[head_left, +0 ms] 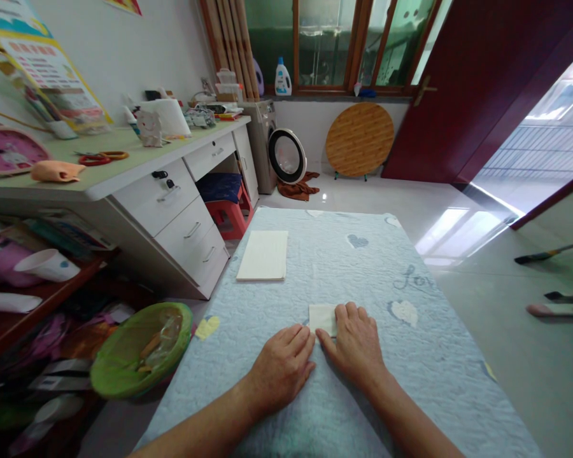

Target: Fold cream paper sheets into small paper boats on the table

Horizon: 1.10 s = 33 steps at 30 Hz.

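A small piece of folded cream paper (321, 318) lies on the light blue quilted cloth before me. My right hand (356, 343) rests over its right half, fingertips bent on top and thumb at the lower edge, holding it down. Beside the paper's lower left corner is my left hand (284, 362), palm down with its fingers extended close together; its fingertips come near or touch that corner. Part of the paper is hidden under the right hand. Farther off, to the left, a flat stack of cream paper sheets (263, 256) lies on the same cloth.
The cloth-covered table (344, 267) has a heart pattern. To its left stand a green-rimmed bin (105, 375) and a white desk (162, 203) with scissors (100, 158) on top. Beyond are a red stool (232, 213), a washing machine with its door open (286, 156) and a round wooden board (360, 140).
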{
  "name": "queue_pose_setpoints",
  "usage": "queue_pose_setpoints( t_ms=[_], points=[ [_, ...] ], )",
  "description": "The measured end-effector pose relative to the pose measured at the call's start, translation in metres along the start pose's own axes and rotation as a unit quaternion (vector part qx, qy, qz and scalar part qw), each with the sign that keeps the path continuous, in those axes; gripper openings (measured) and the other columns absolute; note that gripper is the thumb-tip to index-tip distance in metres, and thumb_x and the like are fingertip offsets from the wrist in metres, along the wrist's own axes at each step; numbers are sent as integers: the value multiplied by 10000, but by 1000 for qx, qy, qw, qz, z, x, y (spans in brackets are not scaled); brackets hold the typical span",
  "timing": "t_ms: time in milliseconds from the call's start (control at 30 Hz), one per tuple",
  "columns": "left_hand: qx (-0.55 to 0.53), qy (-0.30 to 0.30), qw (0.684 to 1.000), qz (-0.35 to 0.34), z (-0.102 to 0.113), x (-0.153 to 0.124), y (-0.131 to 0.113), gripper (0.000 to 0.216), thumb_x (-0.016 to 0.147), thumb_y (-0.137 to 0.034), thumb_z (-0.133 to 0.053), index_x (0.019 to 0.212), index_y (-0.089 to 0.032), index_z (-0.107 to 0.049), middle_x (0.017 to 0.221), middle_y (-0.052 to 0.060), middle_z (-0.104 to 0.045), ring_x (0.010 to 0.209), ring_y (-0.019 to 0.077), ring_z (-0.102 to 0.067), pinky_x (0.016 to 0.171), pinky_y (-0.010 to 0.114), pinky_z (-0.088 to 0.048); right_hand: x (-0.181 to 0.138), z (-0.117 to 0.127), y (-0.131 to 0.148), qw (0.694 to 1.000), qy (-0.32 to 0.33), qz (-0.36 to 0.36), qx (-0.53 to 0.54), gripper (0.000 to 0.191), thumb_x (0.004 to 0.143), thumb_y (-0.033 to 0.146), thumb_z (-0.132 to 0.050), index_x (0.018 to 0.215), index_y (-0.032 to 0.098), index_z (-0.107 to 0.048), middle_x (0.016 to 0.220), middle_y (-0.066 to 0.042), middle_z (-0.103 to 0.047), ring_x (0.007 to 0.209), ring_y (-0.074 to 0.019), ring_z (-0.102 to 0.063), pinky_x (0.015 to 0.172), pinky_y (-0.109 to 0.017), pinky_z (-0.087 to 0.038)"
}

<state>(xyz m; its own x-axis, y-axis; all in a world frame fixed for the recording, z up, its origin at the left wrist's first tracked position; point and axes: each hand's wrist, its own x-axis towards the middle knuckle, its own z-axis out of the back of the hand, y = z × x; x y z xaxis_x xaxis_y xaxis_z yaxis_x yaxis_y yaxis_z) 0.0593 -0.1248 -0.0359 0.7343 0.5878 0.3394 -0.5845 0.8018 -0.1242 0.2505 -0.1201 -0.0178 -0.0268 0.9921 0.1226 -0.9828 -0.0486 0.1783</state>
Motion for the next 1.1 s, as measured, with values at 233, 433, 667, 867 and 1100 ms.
queue_pose_setpoints(
  t_ms=[233, 433, 667, 867, 1100],
  points=[
    [7, 5, 1000, 14, 0, -1, -1, 373, 922, -238, -498, 1259, -94, -568, 1199, 148, -654, 1133, 281, -595, 950, 435, -531, 0, -1, 1, 1000, -5, -3, 2, 268, 830, 455, -613, 894, 206, -538, 925, -99, -583, 927, -301, -524, 763, -387, -350],
    [9, 2, 1000, 15, 1, 0, -2, 374, 914, -214, -498, 1262, -93, -564, 1190, 149, -649, 1105, 287, -592, 926, 439, -531, -1, -2, 2, 1000, -17, -6, -12, 285, 827, 484, -609, 884, 216, -530, 914, -99, -588, 908, -300, -518, 752, -391, -349],
    [15, 10, 1000, 16, 3, 0, -3, 368, 903, -203, -506, 1250, -105, -580, 1199, 133, -643, 1108, 295, -586, 930, 438, -525, -2, 1, 3, 1000, -5, -6, -8, 280, 829, 464, -614, 912, 209, -535, 938, -99, -581, 919, -297, -512, 769, -391, -344],
    [9, 6, 1000, 16, 0, -2, 0, 348, 908, -211, -506, 1228, -106, -593, 1213, 127, -645, 1118, 284, -590, 955, 430, -516, -5, 4, -12, 1000, 2, -14, -4, 281, 833, 460, -612, 941, 212, -539, 963, -91, -562, 929, -296, -498, 786, -398, -339],
    [11, -1, 1000, 15, 0, -1, 0, 326, 906, -212, -509, 1201, -112, -602, 1193, 128, -658, 1086, 286, -603, 900, 437, -530, -10, 4, -37, 999, 15, -33, -9, 302, 843, 430, -607, 1049, 215, -561, 1011, -86, -563, 957, -288, -500, 817, -401, -335]
  ],
)
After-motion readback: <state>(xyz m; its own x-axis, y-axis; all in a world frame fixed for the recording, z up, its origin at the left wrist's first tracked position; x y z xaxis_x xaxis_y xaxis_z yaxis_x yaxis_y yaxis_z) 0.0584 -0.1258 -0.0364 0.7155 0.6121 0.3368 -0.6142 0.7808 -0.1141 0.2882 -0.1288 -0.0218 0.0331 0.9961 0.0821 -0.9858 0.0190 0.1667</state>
